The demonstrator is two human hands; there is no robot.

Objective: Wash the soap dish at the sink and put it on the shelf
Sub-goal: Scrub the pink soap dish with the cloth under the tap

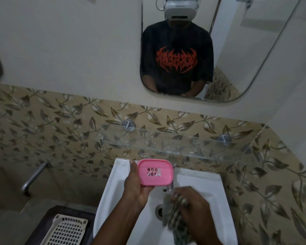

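A pink soap dish point(155, 172) is gripped over the sink point(198, 179) by the left hand point(137, 184), a cloth point(173, 216) is clutched in the right hand point(191, 200); washing seems under way, and shelving on the glass shelf point(175, 142) is judged to come later.

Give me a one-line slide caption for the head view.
Left hand holds a pink soap dish over the white sink; right hand grips a striped cloth.

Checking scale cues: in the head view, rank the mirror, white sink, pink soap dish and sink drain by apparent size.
1. Mirror, though cut off at the top.
2. White sink, also cropped below.
3. Pink soap dish, held in the left hand.
4. Sink drain.
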